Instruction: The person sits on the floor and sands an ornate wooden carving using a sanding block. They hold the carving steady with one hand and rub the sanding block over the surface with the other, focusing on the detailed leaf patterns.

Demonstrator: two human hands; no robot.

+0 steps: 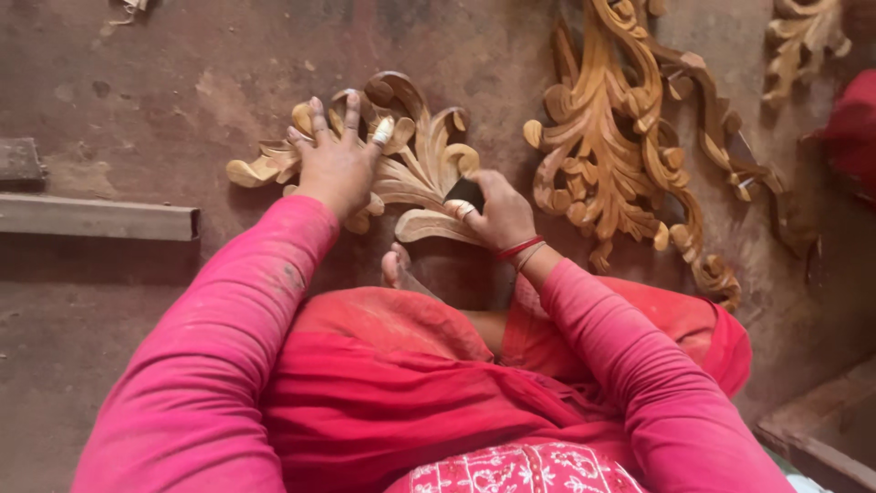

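I had the pale, unfinished carved wooden leaf-scroll ornament [415, 173] lying flat on the dusty reddish-brown floor [137, 82], just in front of my folded knees. My left hand [339, 155] lay on top of its left half, fingers spread wide and pressed down, a white wrap showing on the index fingertip. My right hand [497, 212] was closed in a pinching grip on a small dark abrasive block [464, 192], held against the lower right lobe of the carving, with red bangles at that wrist.

As I judged it, rubbing well here depended on the left palm: the piece was light and full of open scrollwork, so weight had to sit over solid wood near the spot being worked, not out on a thin curl that could snap. The block looked best kept to short strokes running along the curve of the lobe, edge tipped into the hollows, with light pressure so the crisp ridges were not rounded off. A bare toe [395, 267] sat just below the carving, near the stroke path, so I kept the strokes clear of it.

To the right, apart from my piece, lay a larger golden-brown carved scroll panel [620, 137] that looked darker in tone. A grey metal bar [100, 219] rested on the floor well to the left.
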